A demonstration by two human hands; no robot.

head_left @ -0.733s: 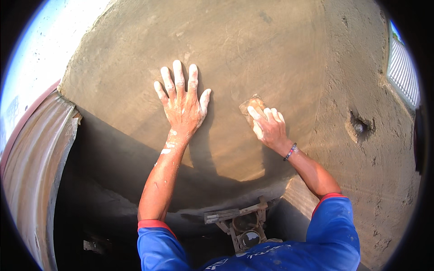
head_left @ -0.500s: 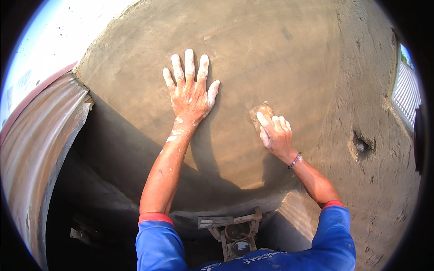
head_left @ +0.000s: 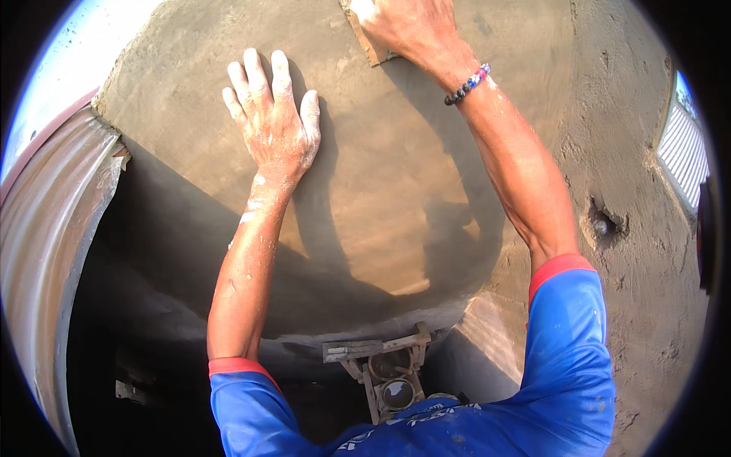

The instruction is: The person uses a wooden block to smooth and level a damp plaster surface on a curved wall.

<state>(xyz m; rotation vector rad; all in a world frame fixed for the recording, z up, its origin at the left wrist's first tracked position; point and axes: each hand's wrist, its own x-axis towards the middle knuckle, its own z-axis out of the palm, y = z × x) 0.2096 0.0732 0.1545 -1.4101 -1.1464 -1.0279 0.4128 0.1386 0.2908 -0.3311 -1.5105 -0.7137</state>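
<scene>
My left hand [head_left: 276, 129] lies against the smooth, damp-looking plastered wall [head_left: 381, 160], fingers spread and dusted with pale plaster. Up at the top edge, my right hand [head_left: 411, 29] is closed around a small rectangular plastering float [head_left: 368, 44], brown and worn. The float rests against the wall. Its upper part and most of my right fingers are cut off by the picture's edge or hidden behind the hand. A beaded bracelet [head_left: 467, 84] circles my right wrist.
A corrugated sheet [head_left: 57, 213] juts out at the left. Rougher plaster [head_left: 640, 320] covers the right side, with a hole [head_left: 604, 225] around a round fitting. Below me stands a wooden frame [head_left: 381, 352] with a round container [head_left: 397, 394].
My right hand has swept the float up and leftward along the wall to the top of the view. My left hand sits higher and farther left in the picture, still flat on the plaster.
</scene>
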